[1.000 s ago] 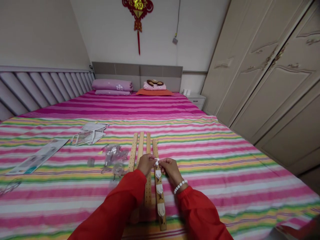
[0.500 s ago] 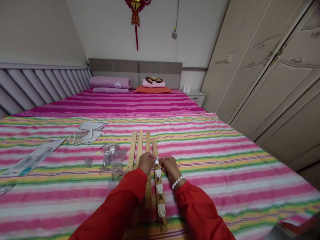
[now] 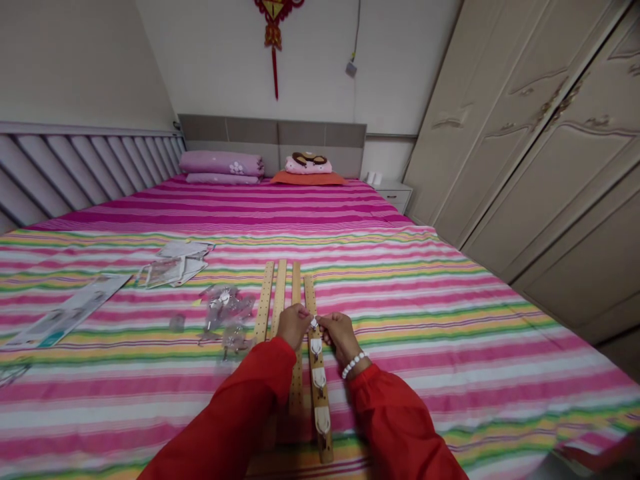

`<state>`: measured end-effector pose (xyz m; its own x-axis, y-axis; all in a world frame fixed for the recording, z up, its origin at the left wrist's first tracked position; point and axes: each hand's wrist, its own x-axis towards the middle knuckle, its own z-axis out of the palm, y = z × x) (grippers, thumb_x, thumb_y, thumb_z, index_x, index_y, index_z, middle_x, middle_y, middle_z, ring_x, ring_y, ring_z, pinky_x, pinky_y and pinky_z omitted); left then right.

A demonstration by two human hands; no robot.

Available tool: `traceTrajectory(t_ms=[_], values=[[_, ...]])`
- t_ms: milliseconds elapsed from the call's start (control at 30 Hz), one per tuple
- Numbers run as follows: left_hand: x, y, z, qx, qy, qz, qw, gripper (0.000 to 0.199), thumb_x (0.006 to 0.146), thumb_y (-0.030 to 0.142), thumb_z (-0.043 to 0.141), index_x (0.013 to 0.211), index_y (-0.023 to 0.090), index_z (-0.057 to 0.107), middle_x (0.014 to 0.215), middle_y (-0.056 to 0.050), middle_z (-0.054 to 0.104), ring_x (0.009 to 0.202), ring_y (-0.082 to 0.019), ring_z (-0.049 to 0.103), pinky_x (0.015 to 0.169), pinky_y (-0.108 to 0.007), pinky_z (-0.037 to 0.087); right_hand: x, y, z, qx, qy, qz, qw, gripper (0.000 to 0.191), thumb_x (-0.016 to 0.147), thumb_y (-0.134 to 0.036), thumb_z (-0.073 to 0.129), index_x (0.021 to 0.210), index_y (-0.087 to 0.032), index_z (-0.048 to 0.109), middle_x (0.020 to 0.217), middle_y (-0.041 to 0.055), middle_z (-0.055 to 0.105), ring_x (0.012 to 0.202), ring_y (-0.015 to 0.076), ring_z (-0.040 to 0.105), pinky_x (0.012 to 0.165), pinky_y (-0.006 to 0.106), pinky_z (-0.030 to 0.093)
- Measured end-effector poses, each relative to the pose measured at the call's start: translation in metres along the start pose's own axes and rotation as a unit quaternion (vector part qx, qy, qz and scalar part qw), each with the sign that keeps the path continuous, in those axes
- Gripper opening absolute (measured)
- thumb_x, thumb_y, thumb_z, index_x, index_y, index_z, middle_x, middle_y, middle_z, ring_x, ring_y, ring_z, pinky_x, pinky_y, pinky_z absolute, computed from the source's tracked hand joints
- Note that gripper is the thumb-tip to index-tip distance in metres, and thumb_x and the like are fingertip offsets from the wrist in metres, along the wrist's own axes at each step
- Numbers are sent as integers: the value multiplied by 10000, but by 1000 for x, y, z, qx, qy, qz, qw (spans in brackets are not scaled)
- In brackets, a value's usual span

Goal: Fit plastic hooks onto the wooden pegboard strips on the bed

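Note:
Between my fingertips is a small white hook [image 3: 314,323], pressed against the upper part of a perforated wooden strip [image 3: 309,293]. My left hand [image 3: 293,325] pinches it from the left. From the other side, my right hand [image 3: 340,333] closes thumb and finger on its right edge. Lower on the same strip sit three white hooks in a row, the middle one [image 3: 319,379] among them. Three similar wooden strips, including the leftmost one [image 3: 265,300], lie to the left, partly under my left hand and sleeve.
Clear plastic packets with hooks [image 3: 227,310] lie left of the strips. Flattened packaging [image 3: 183,260] and a long printed card [image 3: 73,310] are farther left. Everything rests on a striped bedsheet [image 3: 450,333]. A wardrobe [image 3: 530,153] stands at the right, bed rails [image 3: 100,163] at the left.

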<state>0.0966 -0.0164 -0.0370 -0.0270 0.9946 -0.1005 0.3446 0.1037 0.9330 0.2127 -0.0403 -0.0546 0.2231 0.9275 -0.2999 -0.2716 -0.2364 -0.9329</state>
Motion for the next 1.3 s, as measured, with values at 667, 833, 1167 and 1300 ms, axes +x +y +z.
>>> traceTrajectory(t_ms=[667,833,1167,1300], values=[[-57,5,-15,454,-77,225,859,431,873,78,367,1230,228,557,1307,-81,556,1194,-254,456,951,-418,362,2,8,1,-16,3,-19,1000,278,596,-330,665,494,-220,430,314,-79,463,244,62,354,274,193,216],[-51,14,-19,485,-123,232,834,482,860,32,337,1248,227,547,1340,-64,546,1332,-271,344,1052,-505,263,7,14,2,-38,4,-25,999,237,600,-320,651,520,-226,449,304,-89,443,244,69,325,282,211,202],[-39,7,-22,470,-161,234,835,520,826,15,332,1252,222,548,1323,-81,570,1365,-252,334,1123,-588,92,39,36,2,-106,51,-53,992,239,574,-261,653,454,-230,449,288,-88,398,315,102,394,337,233,257],[-41,8,-26,451,-171,204,852,636,751,-14,351,1295,270,517,1380,-41,526,1389,-260,289,1117,-612,60,33,34,0,-124,46,-74,988,272,615,-323,650,449,-234,454,281,-78,392,309,108,388,335,239,252]])
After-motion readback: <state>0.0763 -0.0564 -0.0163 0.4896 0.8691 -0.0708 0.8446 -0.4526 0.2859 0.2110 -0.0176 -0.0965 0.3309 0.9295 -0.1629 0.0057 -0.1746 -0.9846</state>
